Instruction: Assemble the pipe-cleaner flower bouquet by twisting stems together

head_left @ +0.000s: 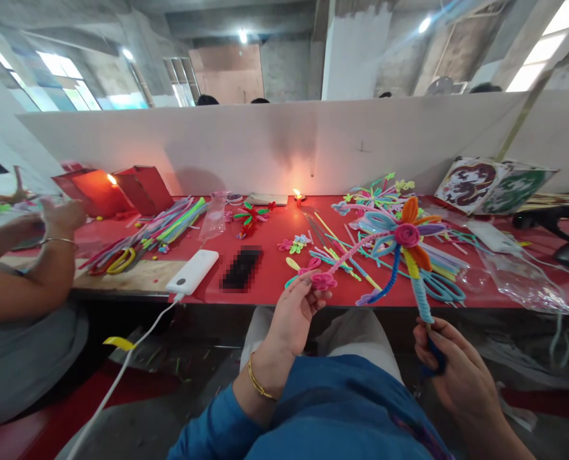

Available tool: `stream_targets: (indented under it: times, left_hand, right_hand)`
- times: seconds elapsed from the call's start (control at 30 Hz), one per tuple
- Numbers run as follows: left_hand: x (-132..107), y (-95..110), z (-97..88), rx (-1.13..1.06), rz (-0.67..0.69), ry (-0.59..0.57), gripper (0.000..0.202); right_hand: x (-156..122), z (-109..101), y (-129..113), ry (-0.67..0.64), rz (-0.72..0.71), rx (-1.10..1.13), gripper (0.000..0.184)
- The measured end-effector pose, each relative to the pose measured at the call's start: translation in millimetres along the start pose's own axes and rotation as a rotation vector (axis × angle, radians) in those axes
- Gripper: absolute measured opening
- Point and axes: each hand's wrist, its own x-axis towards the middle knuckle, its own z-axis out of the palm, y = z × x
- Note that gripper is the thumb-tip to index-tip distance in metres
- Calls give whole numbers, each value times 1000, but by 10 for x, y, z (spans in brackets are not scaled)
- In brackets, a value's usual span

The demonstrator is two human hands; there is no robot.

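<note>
My right hand (456, 370) is closed round the blue-wrapped stem of a pipe-cleaner flower (409, 237) with orange, blue and purple petals and a pink centre. The flower stands above the red table's front edge. A pink pipe cleaner runs from the flower down to a small pink coiled bud (323, 280). My left hand (294, 313) pinches that bud between thumb and fingertips. A gold bangle sits on my left wrist. Both sleeves are blue.
Loose pipe cleaners (159, 231) and finished pieces (380, 191) lie on the red table (265, 268). A white power bank (193, 271), a dark phone (242, 268) and a lit candle (297, 195) are there too. Another person's arm (35, 268) is at the left.
</note>
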Motion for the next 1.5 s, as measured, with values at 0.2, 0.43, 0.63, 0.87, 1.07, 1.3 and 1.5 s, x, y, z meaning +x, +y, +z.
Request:
stream_targets:
  times: [0.2,0.43,0.63,0.87,1.07,1.3,1.5]
  left_hand:
    - [-10,-11,-2,102,31,4,26]
    - [-22,-84,-20,449,205,-40,42]
    - [-18,-118,-39,654,299,-20,36]
    - [-82,-79,7,588,452,58,21]
    - [-122,-180,82,664,295,-128,22]
    - [-152,-197,236,595,108,-288,19]
    - [-140,-204,218,436,-69,-241,21]
  right_hand:
    - [-1,7,18,4,5,14,16]
    - [-18,15,31,23,-8,-1,18]
    - [-33,13,47,-44,-21,-56,21]
    - [-58,19,60,-103,-27,-74,21]
    - [-132,103,79,-184,-13,-115,16]
    - [-210,142,117,-221,32,-130,15]
    - [-182,96,148,-227,17,-136,18]
